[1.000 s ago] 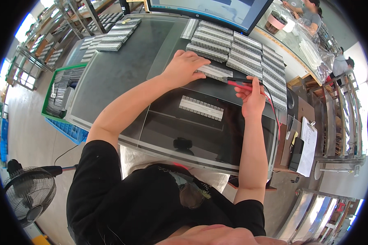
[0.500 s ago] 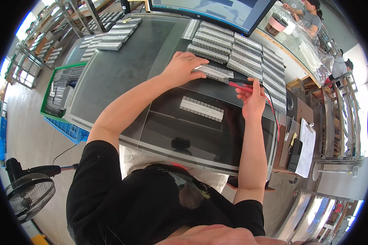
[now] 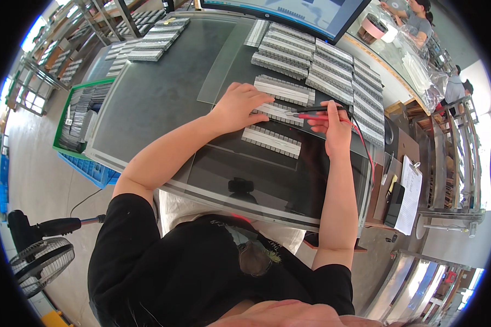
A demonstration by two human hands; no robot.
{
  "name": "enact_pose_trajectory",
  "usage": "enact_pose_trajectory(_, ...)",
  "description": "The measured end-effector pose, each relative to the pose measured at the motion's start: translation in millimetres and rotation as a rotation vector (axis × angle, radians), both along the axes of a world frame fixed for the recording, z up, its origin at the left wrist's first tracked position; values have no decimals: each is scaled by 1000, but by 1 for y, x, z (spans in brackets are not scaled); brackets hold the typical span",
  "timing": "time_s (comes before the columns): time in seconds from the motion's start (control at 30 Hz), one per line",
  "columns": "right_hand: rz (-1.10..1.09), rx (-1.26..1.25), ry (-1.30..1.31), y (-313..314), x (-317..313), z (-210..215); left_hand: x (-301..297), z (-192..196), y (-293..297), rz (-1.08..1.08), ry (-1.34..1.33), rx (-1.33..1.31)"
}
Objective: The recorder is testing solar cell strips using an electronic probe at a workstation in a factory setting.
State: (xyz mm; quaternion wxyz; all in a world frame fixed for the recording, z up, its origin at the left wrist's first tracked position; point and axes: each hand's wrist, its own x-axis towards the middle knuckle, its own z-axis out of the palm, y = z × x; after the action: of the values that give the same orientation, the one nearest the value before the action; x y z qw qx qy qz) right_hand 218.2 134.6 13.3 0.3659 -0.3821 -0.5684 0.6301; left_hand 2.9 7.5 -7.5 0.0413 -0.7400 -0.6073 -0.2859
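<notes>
My left hand (image 3: pixel 241 109) pinches the left end of a flat light strip (image 3: pixel 279 113) with dark toothed long edges, between thumb and fingers. In my right hand (image 3: pixel 334 129) are two test probes, one black (image 3: pixel 313 109) and one red (image 3: pixel 312 116), held together. Their tips are at the strip's right part; whether they touch it I cannot tell. A similar strip (image 3: pixel 271 141) lies just nearer to me on the dark glossy panel (image 3: pixel 245 174). Another group of strips (image 3: pixel 285 90) lies right behind the held one.
Stacks of the same strips (image 3: pixel 333 68) fill the back right, below a monitor (image 3: pixel 289 13). More strips (image 3: pixel 158 39) lie at the far left. A green crate (image 3: pixel 65 117) stands beside the table. On the right are a phone (image 3: pixel 394 204) and clipboard papers (image 3: pixel 409 191). Probe cables trail right.
My left hand and the strip have come nearer to me, away from the stacks. The probes have moved slightly left and nearer, along with the strip.
</notes>
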Motion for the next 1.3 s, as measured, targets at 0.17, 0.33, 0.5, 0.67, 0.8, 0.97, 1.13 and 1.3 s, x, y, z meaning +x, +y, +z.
enact_pose_trajectory(0.17, 11, 20, 23, 2, 1, -3, 1, 2, 0, 11, 11, 6)
enact_pose_trajectory(0.33, 23, -2, 41, 0, 0, -5, 1, 4, -1, 4, 7, 7)
enact_pose_trajectory(0.5, -35, -29, 140, -1, 3, -2, 11, 20, -14, -26, -106, -68)
enact_pose_trajectory(0.67, -26, -33, 144, -3, 0, 1, 28, 17, -46, -65, -106, -171)
enact_pose_trajectory(0.8, -14, -40, 149, -3, -1, -1, 25, 15, -44, -76, -44, -98)
enact_pose_trajectory(0.97, -21, -30, 137, -4, -1, 0, 5, 16, 6, 71, -20, 28)
enact_pose_trajectory(1.13, -19, -20, 135, -4, 0, 0, -16, -1, 40, 112, 9, 21)
enact_pose_trajectory(1.3, -62, 3, 179, -4, 1, 2, -13, 12, 32, 83, 23, 53)
